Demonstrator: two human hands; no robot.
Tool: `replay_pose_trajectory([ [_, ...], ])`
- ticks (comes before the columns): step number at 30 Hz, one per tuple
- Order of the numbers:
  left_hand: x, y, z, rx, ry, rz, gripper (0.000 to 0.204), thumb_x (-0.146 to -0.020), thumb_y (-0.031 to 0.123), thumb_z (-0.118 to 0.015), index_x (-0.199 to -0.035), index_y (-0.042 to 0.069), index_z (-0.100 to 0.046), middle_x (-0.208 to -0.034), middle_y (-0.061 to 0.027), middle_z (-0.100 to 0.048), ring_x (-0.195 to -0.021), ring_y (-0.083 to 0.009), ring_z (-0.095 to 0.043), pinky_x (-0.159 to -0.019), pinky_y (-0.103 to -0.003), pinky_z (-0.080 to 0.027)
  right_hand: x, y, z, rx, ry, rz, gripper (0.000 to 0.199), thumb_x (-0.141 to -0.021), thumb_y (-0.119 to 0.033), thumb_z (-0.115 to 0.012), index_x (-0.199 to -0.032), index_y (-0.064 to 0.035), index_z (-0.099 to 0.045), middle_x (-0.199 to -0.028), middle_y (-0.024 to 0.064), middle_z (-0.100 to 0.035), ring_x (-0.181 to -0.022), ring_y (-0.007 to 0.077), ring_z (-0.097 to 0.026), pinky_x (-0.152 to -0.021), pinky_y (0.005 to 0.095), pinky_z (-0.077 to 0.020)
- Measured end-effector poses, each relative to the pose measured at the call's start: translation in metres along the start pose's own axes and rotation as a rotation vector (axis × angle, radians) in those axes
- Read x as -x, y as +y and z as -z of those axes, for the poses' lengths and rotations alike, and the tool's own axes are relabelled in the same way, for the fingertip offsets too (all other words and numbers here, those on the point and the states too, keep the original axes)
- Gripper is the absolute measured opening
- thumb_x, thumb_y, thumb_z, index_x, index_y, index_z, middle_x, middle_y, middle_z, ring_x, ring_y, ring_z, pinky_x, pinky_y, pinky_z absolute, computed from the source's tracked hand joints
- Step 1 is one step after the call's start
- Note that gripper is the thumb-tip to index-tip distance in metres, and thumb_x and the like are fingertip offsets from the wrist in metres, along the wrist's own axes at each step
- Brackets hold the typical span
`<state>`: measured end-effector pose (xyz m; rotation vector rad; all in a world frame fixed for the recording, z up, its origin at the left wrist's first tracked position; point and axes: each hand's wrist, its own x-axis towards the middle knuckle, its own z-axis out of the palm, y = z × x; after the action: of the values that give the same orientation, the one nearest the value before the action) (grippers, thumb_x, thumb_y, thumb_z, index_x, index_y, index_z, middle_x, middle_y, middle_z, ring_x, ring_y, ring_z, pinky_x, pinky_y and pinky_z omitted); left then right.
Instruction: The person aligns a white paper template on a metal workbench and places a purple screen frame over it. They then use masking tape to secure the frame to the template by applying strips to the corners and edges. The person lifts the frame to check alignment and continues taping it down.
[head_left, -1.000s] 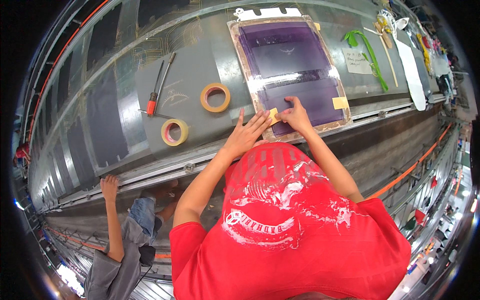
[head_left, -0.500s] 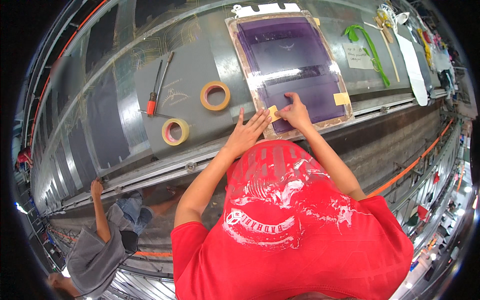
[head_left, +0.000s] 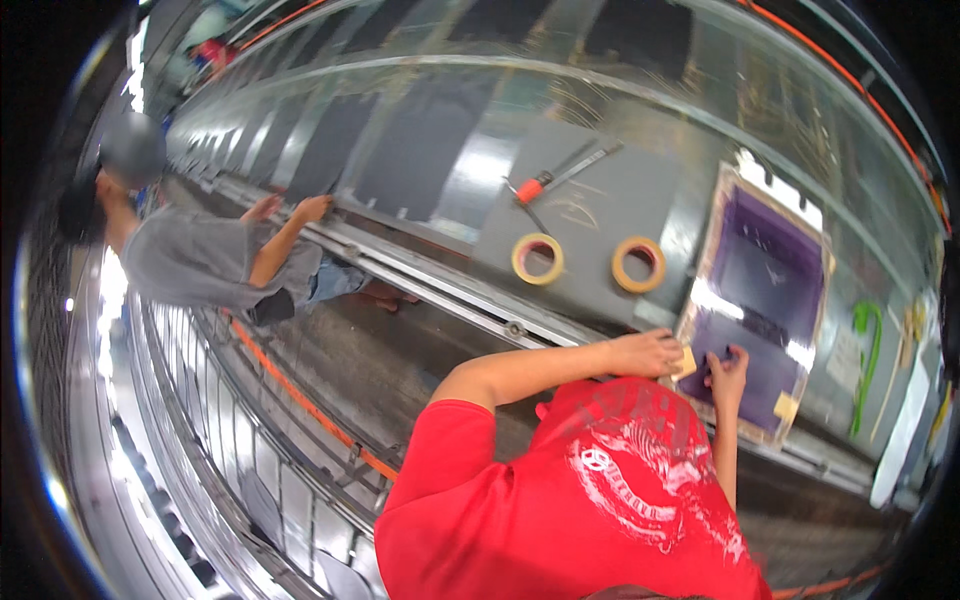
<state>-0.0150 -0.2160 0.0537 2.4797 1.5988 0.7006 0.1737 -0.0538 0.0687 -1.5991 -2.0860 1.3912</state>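
A yellow tape piece (head_left: 686, 364) lies at the near-left corner of the wooden-rimmed printing screen (head_left: 712, 240), beside its purple mesh (head_left: 755, 265). The left hand (head_left: 648, 354) reaches it from the left, fingers close together; whether they pinch it, I cannot tell. The right hand (head_left: 728, 376) is over the mesh, thumb and forefinger spread apart. Leftward on the table lie two tape rolls (head_left: 622, 265) and a red-handled screwdriver (head_left: 533, 188); farther left, a grey-shirted person (head_left: 200, 258) leans toward the table (head_left: 690, 120).
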Motion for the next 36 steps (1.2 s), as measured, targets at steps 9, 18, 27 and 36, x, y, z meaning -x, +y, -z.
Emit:
replay_pose_trajectory([
  [9,-0.01,-0.004,0.031,0.219,0.294,0.207,0.022,-0.077,0.018,-0.072,-0.098,0.011,-0.068,-0.084,-0.0054,-0.057,-0.087,-0.0245,-0.057,-0.078,-0.038,-0.045,0.041,-0.048,0.016,-0.228,-0.568,0.151,0.039,-0.091,0.0,-0.063,-0.129,0.0021,-0.057,-0.084,0.0072,-0.069,-0.072,0.0128,-0.066,-0.061,0.0239,-0.0498],
  [18,-0.03,0.025,0.098,0.833,0.666,0.85,0.022,-0.088,0.013,-0.073,-0.108,0.006,-0.069,-0.092,-0.0033,-0.065,-0.086,-0.0145,-0.061,-0.075,-0.03,-0.049,0.036,-0.11,0.011,-0.556,-0.336,0.337,0.018,-0.094,-0.007,-0.065,-0.107,0.0059,-0.066,-0.096,0.0117,-0.071,-0.081,0.0164,-0.069,-0.072,0.027,-0.0545],
  [27,-0.037,0.047,0.134,1.221,1.064,0.754,0.015,-0.086,-0.005,-0.07,-0.099,-0.001,-0.066,-0.111,-0.0102,-0.064,-0.102,-0.0163,-0.064,-0.088,-0.028,-0.054,0.053,-0.178,0.023,-0.34,-0.275,0.649,0.014,-0.084,-0.003,-0.072,-0.098,0.0002,-0.073,-0.099,0.0098,-0.069,-0.094,0.0162,-0.065,-0.084,0.0287,-0.0504],
  [36,-0.049,0.057,0.159,1.276,1.231,0.727,0.035,-0.085,-0.008,-0.071,-0.111,0.002,-0.049,-0.099,-0.011,-0.066,-0.09,-0.0143,-0.066,-0.082,-0.026,-0.055,0.079,-0.205,0.022,-0.767,-0.372,0.382,0.016,-0.084,-0.001,-0.075,-0.1,0.0037,-0.072,-0.104,0.0091,-0.069,-0.094,0.0126,-0.064,-0.08,0.0269,-0.0538],
])
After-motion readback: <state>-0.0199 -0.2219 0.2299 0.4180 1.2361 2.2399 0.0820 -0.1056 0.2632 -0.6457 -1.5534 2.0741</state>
